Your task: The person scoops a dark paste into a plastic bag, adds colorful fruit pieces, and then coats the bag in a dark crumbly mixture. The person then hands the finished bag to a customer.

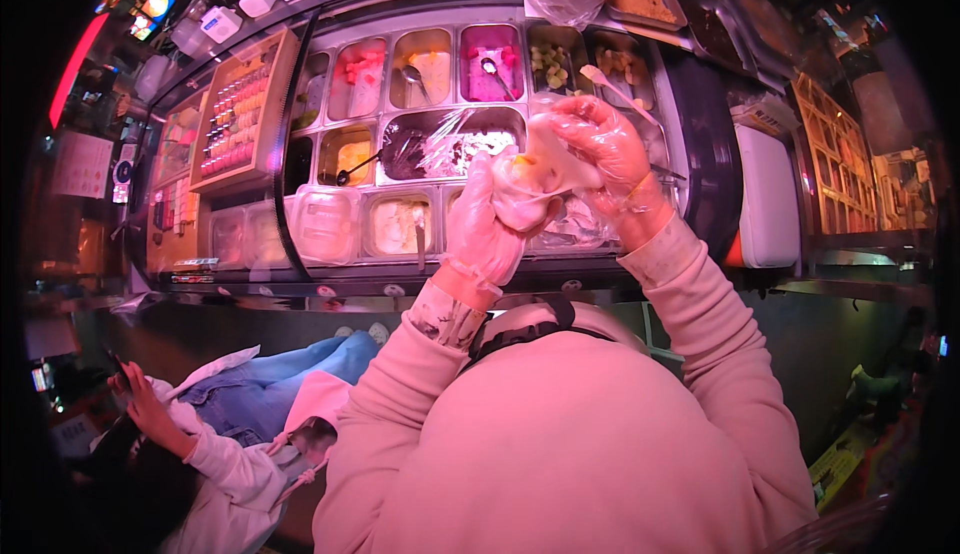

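Both my hands wear clear plastic gloves and are raised over the topping trays. My left hand (482,229) is closed around a soft, thin white wrapper (565,166), with some yellow filling (522,166) showing at its middle. The fingers of my right hand (612,154) pinch the wrapper's far right edge and stretch it up into a flap. Just beyond my left hand is a metal tray of dark and white food (410,149), partly covered in cling film. Part of the tray row lies hidden behind my hands.
Metal trays hold red pieces (358,72), magenta food (490,59) with a spoon, and green pieces (552,64). A wooden spatula (610,84) leans over the right trays. A wooden display box (245,109) stands left. At lower left, another person (235,454) holds a phone.
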{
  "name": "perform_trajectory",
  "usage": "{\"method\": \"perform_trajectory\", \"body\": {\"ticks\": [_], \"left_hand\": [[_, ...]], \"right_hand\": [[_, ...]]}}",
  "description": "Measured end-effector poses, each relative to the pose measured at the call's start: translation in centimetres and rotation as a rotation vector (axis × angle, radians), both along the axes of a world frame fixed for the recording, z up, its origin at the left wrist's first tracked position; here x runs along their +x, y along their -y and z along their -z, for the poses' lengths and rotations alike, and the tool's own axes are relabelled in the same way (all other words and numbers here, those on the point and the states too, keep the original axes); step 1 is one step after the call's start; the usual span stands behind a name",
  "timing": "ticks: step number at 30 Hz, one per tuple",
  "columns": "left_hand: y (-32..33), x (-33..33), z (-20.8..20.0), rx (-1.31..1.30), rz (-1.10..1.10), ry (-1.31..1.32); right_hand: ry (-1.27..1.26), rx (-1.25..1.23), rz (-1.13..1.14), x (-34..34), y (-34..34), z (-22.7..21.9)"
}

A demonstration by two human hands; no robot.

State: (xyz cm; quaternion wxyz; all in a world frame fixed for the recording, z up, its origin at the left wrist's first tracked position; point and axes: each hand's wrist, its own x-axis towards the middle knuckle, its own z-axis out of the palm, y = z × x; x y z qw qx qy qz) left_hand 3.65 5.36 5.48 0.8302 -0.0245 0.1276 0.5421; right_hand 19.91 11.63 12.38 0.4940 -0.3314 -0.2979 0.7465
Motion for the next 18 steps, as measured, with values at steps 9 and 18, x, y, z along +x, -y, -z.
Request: {"method": "perform_trajectory", "body": {"ticks": [9,18], "left_hand": [[-1.0,-0.2,-6.8,0.331,-0.188,-0.005],[1.0,-2.5,-10.0,0.307,0.042,0.18]], "right_hand": [[0.623,1.283,-0.283,-2.8,2.4,-8.3],[1.219,1.554,-0.364,-3.3,8.2,-10.9]]}}
